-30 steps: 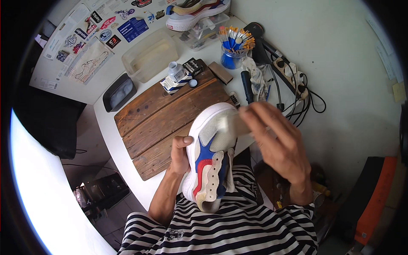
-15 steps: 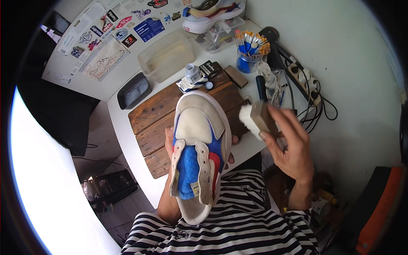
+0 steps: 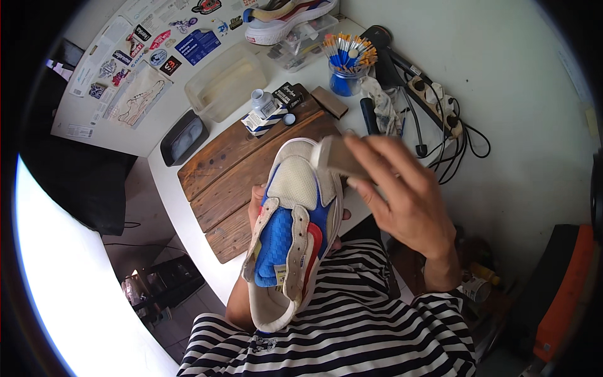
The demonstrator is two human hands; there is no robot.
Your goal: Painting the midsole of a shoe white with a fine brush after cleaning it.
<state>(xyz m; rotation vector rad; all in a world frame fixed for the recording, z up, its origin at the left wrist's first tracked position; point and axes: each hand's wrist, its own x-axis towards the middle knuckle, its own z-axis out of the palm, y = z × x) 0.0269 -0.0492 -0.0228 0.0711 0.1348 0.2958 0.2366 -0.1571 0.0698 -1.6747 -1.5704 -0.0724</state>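
Observation:
A laceless sneaker, cream with blue and red panels and a blue-stuffed inside, is tilted over my lap with its toe away from me. My left hand grips it from beneath; the thumb side shows at its left edge and fingertips at its right, the rest hidden. In my right hand is a block brush with a brownish back and white bristles, held between thumb and fingers. Its bristles meet the right side of the toe and are slightly blurred.
Beyond the sneaker lies a dark wooden board with an open bottle, its cap and small boxes. Around it stand a black tray, a clear tub, a jar of paintbrushes, another sneaker and a power strip with cables.
My right hand has brought the brush left, from beside the sneaker onto its toe. The sneaker is tilted a little more to the right, and the view has shifted slightly.

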